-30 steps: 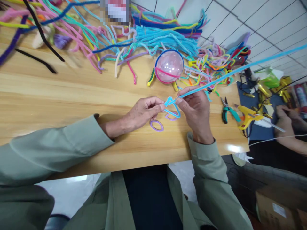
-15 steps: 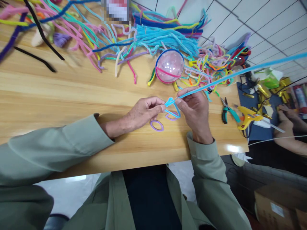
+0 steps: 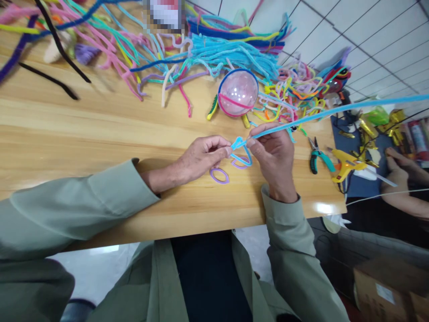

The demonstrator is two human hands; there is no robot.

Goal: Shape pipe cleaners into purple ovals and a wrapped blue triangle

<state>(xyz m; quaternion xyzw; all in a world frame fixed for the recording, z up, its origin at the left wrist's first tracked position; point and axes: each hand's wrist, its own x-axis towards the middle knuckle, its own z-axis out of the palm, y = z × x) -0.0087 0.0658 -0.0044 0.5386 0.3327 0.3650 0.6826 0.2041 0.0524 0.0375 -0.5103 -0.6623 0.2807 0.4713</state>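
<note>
A long light-blue pipe cleaner (image 3: 335, 111) runs from my fingers up and off to the right. My left hand (image 3: 201, 157) pinches its bent loop end, fingers closed. My right hand (image 3: 275, 154) pinches the same pipe cleaner just to the right of that loop, also closed. Both hands rest on a wooden table (image 3: 83, 129). Under them lie a purple pipe-cleaner ring (image 3: 219, 175) and a second purple loop (image 3: 240, 163).
A clear pink plastic ball (image 3: 237, 92) sits behind my hands, in front of a heap of coloured pipe cleaners (image 3: 214, 53). Pliers (image 3: 315, 154) and a yellow glue gun (image 3: 345, 164) lie at the right edge. Another person's hands (image 3: 397, 163) work at the far right.
The free far end of the blue pipe cleaner has swung lower on the right. My hands have stayed almost where they were.
</note>
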